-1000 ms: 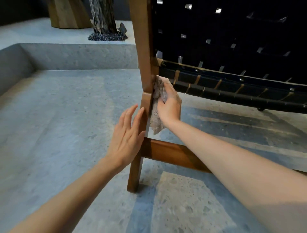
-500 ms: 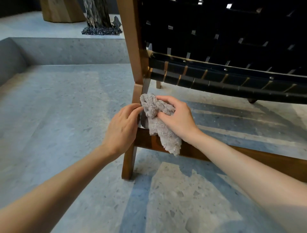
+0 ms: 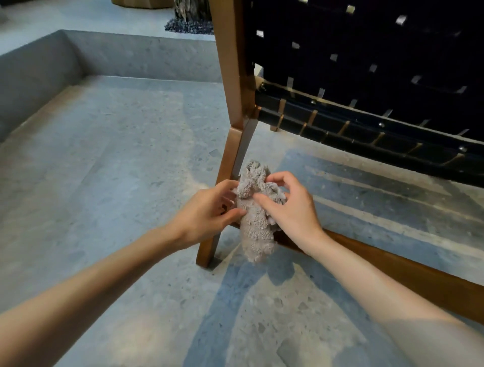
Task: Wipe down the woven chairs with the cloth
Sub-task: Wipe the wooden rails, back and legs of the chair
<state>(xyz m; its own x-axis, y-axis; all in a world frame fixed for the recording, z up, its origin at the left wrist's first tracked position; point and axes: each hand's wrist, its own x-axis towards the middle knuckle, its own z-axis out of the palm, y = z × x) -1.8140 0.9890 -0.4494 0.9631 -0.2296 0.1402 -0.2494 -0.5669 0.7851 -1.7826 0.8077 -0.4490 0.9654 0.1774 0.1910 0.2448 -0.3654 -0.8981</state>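
A woven chair point(image 3: 366, 78) with black straps and a brown wooden frame fills the upper right, seen from behind. Its wooden leg point(image 3: 230, 157) slants down to the floor, and a low crossbar point(image 3: 379, 269) runs off to the right. A fluffy grey cloth point(image 3: 255, 212) is bunched up in front of the leg, just above the crossbar joint. My left hand point(image 3: 207, 212) pinches the cloth's left side. My right hand point(image 3: 290, 207) grips its right side with the fingers curled over it. The cloth's lower end hangs free.
The floor point(image 3: 117, 157) is grey speckled stone. A raised stone step point(image 3: 117, 55) borders it at the left and the back. On the step at the top stand a wooden block point(image 3: 141, 2) and a dark trunk-like object point(image 3: 191, 15).
My right hand has brought the cloth down from the upper frame post to the lower leg. My left hand has left the post and taken hold of the cloth.
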